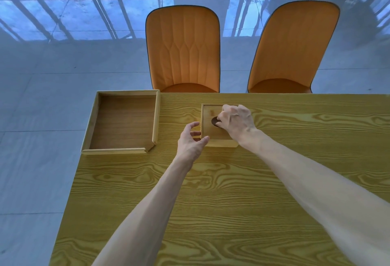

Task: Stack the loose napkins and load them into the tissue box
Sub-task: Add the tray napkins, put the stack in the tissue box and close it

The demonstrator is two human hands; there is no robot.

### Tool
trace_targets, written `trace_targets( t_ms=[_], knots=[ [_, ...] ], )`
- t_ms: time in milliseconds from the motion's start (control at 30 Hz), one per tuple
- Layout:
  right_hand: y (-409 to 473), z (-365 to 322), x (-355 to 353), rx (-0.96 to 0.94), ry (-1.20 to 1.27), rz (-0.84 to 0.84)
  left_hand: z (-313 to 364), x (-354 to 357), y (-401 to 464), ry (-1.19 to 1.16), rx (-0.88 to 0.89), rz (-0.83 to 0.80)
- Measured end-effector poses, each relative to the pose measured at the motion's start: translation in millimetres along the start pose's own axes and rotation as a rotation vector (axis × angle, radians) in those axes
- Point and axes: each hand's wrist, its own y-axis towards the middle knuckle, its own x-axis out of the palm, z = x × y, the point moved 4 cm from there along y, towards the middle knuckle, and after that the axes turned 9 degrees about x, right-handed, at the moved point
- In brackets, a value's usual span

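A square wooden tissue box (211, 133) with an oval slot in its lid stands on the wooden table (232, 192) near the far edge. My right hand (236, 121) rests on the lid, its fingers curled into the slot. At the box's near left corner is my left hand (191, 139); its thumb touches the corner and its fingers are spread beside the left wall. No napkins are in sight.
An empty shallow wooden tray (92, 118) sits at the table's far left corner, slightly over the edge. Two orange chairs (183, 50) (293, 50) stand behind the table on a glossy tiled floor.
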Motion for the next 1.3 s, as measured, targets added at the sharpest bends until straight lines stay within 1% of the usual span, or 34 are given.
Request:
trace_targets(
  t_ms=[133,267,333,367,467,567,800,967,1200,1300],
  knots=[
    [2,-6,1,-0.046,-0.028,0.002,0,0,1,0.007,-0.001,0.004],
    [6,1,9,-0.032,0.086,-0.015,-1,0,2,0.007,-0.006,0.006],
    [3,9,12,0.013,0.215,-0.006,-1,1,2,0.007,-0.004,0.007],
    [-1,12,11,0.032,0.293,0.014,-1,1,2,0.007,-0.004,0.008],
    [-16,16,3,0.017,0.347,0.138,-1,1,3,0.009,-0.011,0.006],
    [-25,20,7,0.107,0.464,0.162,0,1,3,0.015,-0.014,0.009],
    [-34,34,17,0.336,0.845,0.194,-3,1,3,0.014,-0.034,0.029],
    [-38,40,27,0.406,1.057,0.172,-2,2,3,0.011,-0.043,0.029],
    [-42,43,27,0.437,1.124,0.223,-4,1,2,0.03,-0.047,0.001],
    [-43,47,23,0.47,1.13,0.227,0,-1,3,0.075,-0.041,-0.043]
  ],
)
